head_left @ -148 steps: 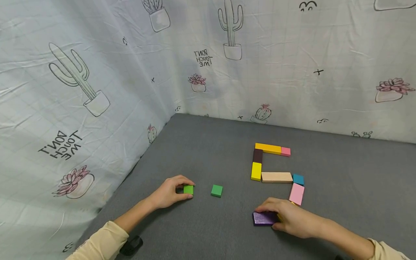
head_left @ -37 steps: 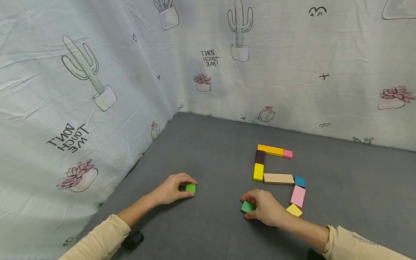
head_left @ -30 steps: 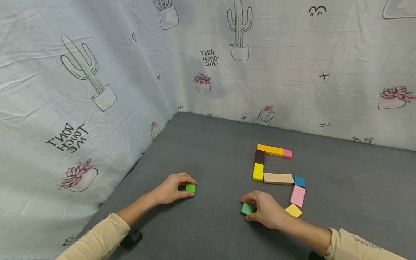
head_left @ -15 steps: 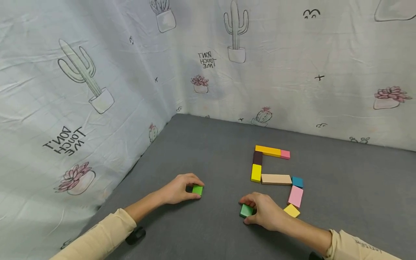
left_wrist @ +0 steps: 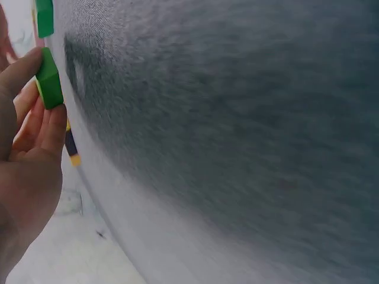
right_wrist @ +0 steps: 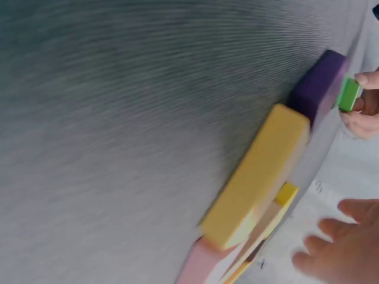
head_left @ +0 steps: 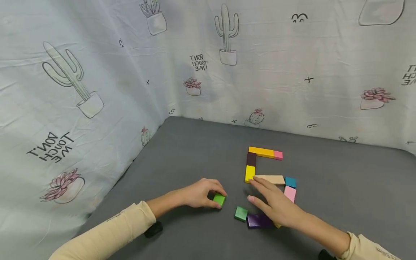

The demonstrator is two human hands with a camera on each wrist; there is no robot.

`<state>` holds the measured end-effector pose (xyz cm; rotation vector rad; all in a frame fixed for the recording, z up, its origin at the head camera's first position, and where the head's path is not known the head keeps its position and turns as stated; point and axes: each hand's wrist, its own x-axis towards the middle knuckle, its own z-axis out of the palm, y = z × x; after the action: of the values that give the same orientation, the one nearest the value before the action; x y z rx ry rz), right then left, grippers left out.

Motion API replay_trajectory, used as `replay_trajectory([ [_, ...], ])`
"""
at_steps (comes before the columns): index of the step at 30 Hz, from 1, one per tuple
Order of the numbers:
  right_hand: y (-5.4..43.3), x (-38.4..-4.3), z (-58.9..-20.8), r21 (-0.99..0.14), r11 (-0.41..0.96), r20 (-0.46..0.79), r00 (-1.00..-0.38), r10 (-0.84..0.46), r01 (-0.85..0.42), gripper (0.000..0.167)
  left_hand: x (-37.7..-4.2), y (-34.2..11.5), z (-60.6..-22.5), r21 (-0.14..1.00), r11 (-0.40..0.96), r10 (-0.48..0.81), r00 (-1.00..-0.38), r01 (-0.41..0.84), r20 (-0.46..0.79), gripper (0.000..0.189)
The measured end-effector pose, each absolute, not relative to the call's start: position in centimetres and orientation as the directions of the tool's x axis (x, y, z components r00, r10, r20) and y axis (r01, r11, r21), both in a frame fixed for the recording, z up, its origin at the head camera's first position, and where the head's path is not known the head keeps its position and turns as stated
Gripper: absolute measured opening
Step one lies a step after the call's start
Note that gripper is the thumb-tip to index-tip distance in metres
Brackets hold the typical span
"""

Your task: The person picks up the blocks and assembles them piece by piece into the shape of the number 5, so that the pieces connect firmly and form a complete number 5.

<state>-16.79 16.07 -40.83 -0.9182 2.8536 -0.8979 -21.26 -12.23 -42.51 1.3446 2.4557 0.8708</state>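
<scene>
My left hand (head_left: 205, 194) pinches a light green block (head_left: 219, 199) between thumb and fingers, just left of a darker green block (head_left: 241, 213). That darker block lies against the left end of a purple block (head_left: 259, 221). My right hand (head_left: 277, 205) holds nothing; its fingers are extended over the figure, partly covering the blocks below. In the right wrist view a yellow block (right_wrist: 257, 177) meets the purple block (right_wrist: 320, 86) at one end and a pink block (right_wrist: 204, 263) at the other. The left wrist view shows the light green block (left_wrist: 50, 80) gripped at its edges.
The figure continues upward through a blue block (head_left: 290, 182), a beige plank (head_left: 273, 179), a bright yellow block (head_left: 249, 173), a dark brown block (head_left: 251, 159), an orange-yellow bar (head_left: 261, 152) and a small pink block (head_left: 278, 155). A patterned cloth (head_left: 276, 72) hangs behind the grey tabletop (head_left: 182, 155).
The right hand moved the darker green block from the left to the purple block's end, then let go and rose. The left hand has come rightward with the light green block.
</scene>
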Motion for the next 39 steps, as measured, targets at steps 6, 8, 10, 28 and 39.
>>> replay_trajectory([
  [6, 18.0, -17.0, -41.3, -0.293, 0.788, 0.220, -0.840, -0.495, -0.541, 0.060, -22.1, -10.7, -42.2, 0.526, 0.384, 0.881, -0.471, 0.758, 0.035, 0.033],
  [8, 18.6, -17.3, -41.4, -0.275, 0.816, 0.217, -0.860, -0.462, -0.508, 0.061, -22.5, -10.3, -42.2, 0.522, 0.377, 0.896, -0.444, 0.765, 0.004, 0.033],
  [10, 19.2, -17.6, -41.4, -0.274, 0.831, 0.217, -0.873, -0.437, -0.484, 0.061, -22.9, -9.9, -42.2, 0.521, 0.375, 0.906, -0.422, 0.767, -0.031, 0.032],
  [28, 23.2, -20.1, -41.6, -0.336, 0.873, 0.189, -0.934, -0.304, -0.352, 0.062, -23.6, -9.0, -42.4, 0.547, 0.343, 0.933, -0.346, 0.764, -0.101, 0.033],
  [39, 24.2, -20.5, -41.9, -0.320, 0.891, 0.198, -0.942, -0.270, -0.323, 0.063, -23.8, -9.8, -42.7, 0.531, 0.366, 0.916, -0.398, 0.764, -0.058, 0.036],
])
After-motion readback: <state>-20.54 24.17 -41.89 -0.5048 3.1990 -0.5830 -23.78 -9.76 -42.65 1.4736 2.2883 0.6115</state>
